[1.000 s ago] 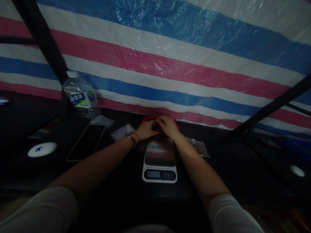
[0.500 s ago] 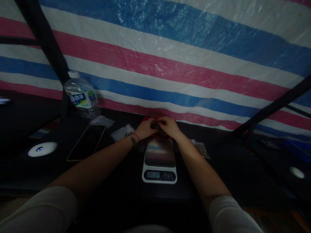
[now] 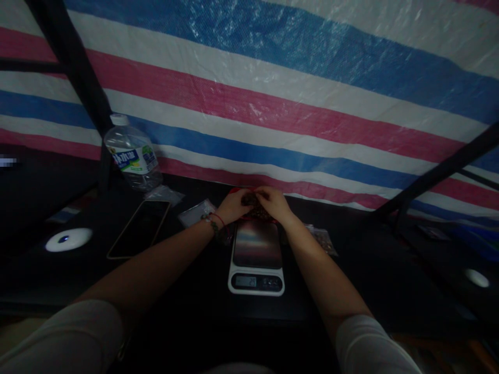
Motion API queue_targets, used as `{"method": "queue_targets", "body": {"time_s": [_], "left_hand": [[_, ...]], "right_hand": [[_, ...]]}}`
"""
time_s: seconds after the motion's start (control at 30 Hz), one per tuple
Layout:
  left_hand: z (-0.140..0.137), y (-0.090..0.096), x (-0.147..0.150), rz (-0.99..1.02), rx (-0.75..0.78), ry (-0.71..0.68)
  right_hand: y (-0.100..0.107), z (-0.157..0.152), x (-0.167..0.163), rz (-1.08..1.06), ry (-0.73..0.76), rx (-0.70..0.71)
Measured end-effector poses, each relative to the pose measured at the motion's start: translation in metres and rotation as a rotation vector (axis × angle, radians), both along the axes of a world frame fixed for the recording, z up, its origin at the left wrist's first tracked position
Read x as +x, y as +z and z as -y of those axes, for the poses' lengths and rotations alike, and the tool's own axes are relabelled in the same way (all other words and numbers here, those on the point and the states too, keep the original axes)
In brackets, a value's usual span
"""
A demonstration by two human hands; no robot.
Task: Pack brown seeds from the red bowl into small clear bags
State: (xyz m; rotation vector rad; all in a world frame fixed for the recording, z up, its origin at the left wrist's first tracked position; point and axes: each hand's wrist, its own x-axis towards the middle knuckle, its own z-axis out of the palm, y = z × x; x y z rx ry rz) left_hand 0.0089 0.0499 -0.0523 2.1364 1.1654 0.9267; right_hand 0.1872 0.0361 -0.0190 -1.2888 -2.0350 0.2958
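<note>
A kitchen scale [image 3: 257,252] with a white body and a shiny plate stands in front of me; its display seems to read 29. Just behind it is something red [image 3: 234,190], perhaps a tray or bag, with a pile of small brown pieces [image 3: 258,212] whose kind is too dark to make out. My left hand [image 3: 231,208], with a bracelet and red string at the wrist, is closed at the pile's left side. Fingers of my right hand [image 3: 276,203] are bent and pinched together over its right side. The fingertips are partly hidden among the pieces.
Right of the scale lies a clear bag of small pieces [image 3: 323,241]. Leftward are a flat clear bag [image 3: 193,213], a phone [image 3: 140,228], a crumpled plastic bag [image 3: 166,194], a large bottle [image 3: 132,156] and a white oval device [image 3: 68,239]. Striped sheeting [image 3: 249,104] hangs behind the black table.
My right fingers have shifted slightly over the brown pieces, and more of the pile shows between my hands. The scale and the other things stay in place.
</note>
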Motion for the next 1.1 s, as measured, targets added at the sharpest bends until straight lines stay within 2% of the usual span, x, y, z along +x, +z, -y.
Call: {"method": "queue_targets", "body": {"time_s": [0.1,0.27,0.5,0.7,0.87,1.1], "left_hand": [[0.001,0.000,0.000,0.012,0.024,-0.016],[0.007,0.005,0.002,-0.003,0.033,-0.058],[0.014,0.012,0.005,-0.031,0.076,-0.122],[0.015,0.010,0.005,-0.028,0.074,-0.112],[0.011,0.008,0.004,-0.015,0.047,-0.041],[0.010,0.009,0.004,0.013,0.050,-0.044]], "right_hand": [[-0.001,-0.001,-0.001,0.014,-0.065,0.016],[-0.006,-0.004,-0.002,0.037,-0.079,-0.034],[-0.007,-0.005,-0.002,-0.046,-0.121,-0.081],[0.000,-0.002,0.000,-0.037,-0.104,-0.090],[0.010,0.000,0.004,-0.074,-0.183,-0.051],[0.005,0.002,-0.001,0.032,-0.131,-0.018]]}}
